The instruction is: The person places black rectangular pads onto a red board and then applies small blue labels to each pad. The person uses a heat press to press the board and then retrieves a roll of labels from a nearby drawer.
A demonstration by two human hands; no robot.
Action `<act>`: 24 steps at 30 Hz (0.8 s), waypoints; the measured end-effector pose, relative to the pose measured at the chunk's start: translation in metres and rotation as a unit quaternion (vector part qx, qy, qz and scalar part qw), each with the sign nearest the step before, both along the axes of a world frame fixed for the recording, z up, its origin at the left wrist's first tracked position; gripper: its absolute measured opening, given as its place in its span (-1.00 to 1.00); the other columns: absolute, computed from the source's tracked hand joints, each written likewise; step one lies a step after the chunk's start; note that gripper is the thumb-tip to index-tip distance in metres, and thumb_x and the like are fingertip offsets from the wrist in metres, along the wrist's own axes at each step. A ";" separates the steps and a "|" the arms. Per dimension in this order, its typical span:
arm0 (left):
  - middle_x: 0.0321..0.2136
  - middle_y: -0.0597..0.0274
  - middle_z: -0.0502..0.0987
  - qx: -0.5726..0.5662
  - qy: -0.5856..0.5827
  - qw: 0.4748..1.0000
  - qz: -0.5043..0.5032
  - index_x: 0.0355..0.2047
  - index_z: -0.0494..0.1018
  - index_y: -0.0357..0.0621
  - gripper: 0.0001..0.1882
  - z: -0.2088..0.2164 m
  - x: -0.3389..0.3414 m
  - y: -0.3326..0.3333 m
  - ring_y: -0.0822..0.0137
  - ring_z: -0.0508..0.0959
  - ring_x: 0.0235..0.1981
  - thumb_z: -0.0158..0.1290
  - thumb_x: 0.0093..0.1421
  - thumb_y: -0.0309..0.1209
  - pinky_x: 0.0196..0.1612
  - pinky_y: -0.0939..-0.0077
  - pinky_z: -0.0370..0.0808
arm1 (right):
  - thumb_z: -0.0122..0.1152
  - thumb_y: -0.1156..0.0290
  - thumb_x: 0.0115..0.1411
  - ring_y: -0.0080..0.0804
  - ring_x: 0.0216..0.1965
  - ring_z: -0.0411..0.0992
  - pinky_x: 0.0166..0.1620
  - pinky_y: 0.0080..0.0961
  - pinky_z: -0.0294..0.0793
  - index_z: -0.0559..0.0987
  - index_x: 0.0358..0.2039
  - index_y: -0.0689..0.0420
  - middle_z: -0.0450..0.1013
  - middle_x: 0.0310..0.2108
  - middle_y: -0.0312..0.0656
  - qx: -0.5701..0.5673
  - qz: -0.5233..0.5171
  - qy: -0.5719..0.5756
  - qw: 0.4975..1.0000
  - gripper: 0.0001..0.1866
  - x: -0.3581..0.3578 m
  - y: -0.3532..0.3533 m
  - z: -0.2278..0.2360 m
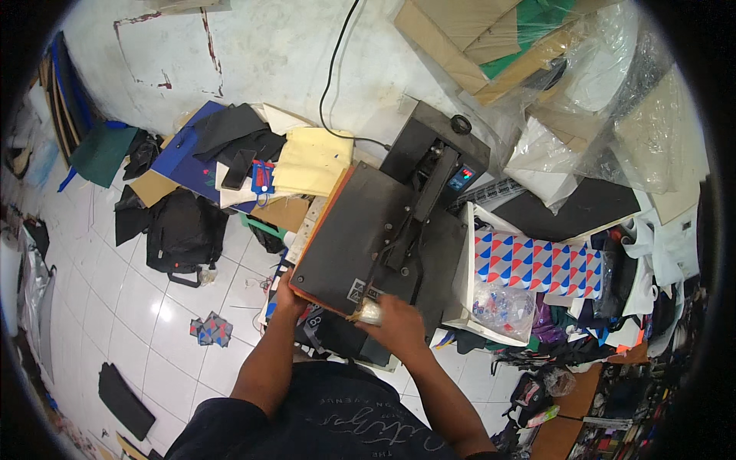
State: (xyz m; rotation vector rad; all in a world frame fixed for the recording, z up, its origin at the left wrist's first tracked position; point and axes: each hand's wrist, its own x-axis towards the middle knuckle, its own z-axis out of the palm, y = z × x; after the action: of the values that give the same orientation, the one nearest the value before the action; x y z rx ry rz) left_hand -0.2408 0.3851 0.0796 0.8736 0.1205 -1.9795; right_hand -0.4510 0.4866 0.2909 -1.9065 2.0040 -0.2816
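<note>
A heat press with a dark, flat upper plate (345, 238) stands in front of me, turned at a slant. My right hand (399, 328) is closed around its handle (370, 312), which has a pale wrapping at the plate's front edge. My left hand (288, 297) is at the plate's left front corner, against the orange-brown edge; its fingers are mostly hidden. A control box (437, 146) with a lit red and blue display sits behind the plate. Whatever lies beneath the plate is hidden.
To the right, a white box (458, 295) holds a roll of red, blue and grey patterned material (537, 264). Yellow cloth (313, 161) and a phone (239, 169) lie at left. A black backpack (186, 230) and patterned pieces (211, 330) are on the tiled floor.
</note>
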 end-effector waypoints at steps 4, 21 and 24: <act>0.07 -0.02 0.36 -0.006 -0.025 1.000 -0.005 0.10 0.27 -0.20 -0.44 -0.002 -0.003 -0.002 0.02 0.35 0.09 -0.31 0.29 -0.04 0.17 -0.03 0.18 | 0.32 0.02 -0.07 -0.04 -0.37 0.55 -0.29 -0.15 0.51 0.43 -0.18 0.15 0.53 -0.43 -0.01 0.107 0.049 0.064 0.991 -0.44 -0.006 -0.008 -0.006; -0.05 -0.08 0.43 0.068 0.025 0.990 0.119 -0.03 0.37 -0.24 -0.43 -0.037 -0.016 0.001 -0.03 0.41 -0.03 -0.22 0.16 -0.03 0.12 0.04 0.26 | 0.23 0.00 -0.03 0.02 -0.28 0.53 -0.18 -0.13 0.48 0.43 -0.10 0.11 0.53 -0.36 0.05 0.199 0.069 0.043 0.977 -0.43 0.000 -0.024 0.014; -0.10 -0.07 0.47 0.085 -0.008 0.987 0.138 -0.07 0.39 -0.26 -0.44 -0.038 -0.018 -0.001 0.00 0.44 -0.07 -0.22 0.16 -0.03 0.09 0.09 0.30 | 0.22 0.00 -0.03 0.01 -0.23 0.52 -0.17 -0.15 0.48 0.42 -0.05 0.08 0.52 -0.31 0.07 0.233 0.084 0.021 0.969 -0.41 -0.001 -0.032 0.019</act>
State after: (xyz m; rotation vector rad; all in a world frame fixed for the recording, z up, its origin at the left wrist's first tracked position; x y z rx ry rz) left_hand -0.2584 0.3838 0.0420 0.9271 0.3858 -1.7211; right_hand -0.4515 0.4542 0.3097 -1.7644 1.7237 0.2563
